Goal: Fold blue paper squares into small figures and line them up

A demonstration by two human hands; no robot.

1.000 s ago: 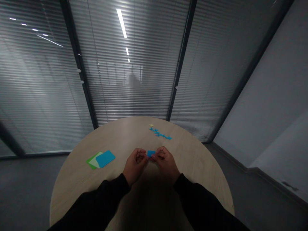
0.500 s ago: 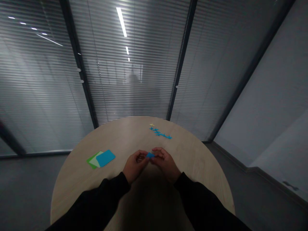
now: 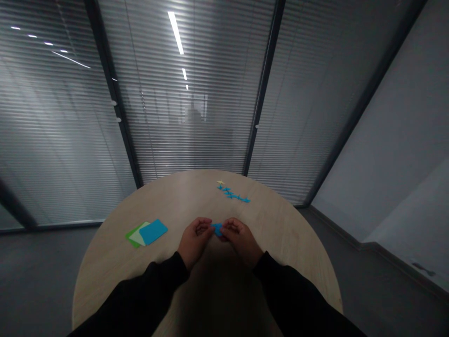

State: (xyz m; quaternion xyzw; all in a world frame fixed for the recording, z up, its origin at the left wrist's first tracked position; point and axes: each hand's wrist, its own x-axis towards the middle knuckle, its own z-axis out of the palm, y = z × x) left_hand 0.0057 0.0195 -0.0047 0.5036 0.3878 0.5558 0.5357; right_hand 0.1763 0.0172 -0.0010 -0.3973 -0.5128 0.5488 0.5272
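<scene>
Blue paper piece (image 3: pixel 217 229) sits pinched between left hand (image 3: pixel 194 238) and right hand (image 3: pixel 242 242), each grip closed on it above the round wooden table (image 3: pixel 280 238). Beyond lie a row of small blue star shapes (image 3: pixel 232 195) and a yellow star shape (image 3: pixel 220 182); a blue card (image 3: pixel 153 231) overlaps a pale card (image 3: pixel 138 238) and a green card (image 3: pixel 131 236), off to the left.

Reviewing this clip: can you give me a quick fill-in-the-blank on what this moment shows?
1. The left hand and right hand both touch a small piece coloured ____.
2. The blue card lies on top of a pale card and a ____ one.
3. Beyond the hands, a row of blue stars ends near a single star coloured ____.

Missing words: blue; green; yellow.
</scene>
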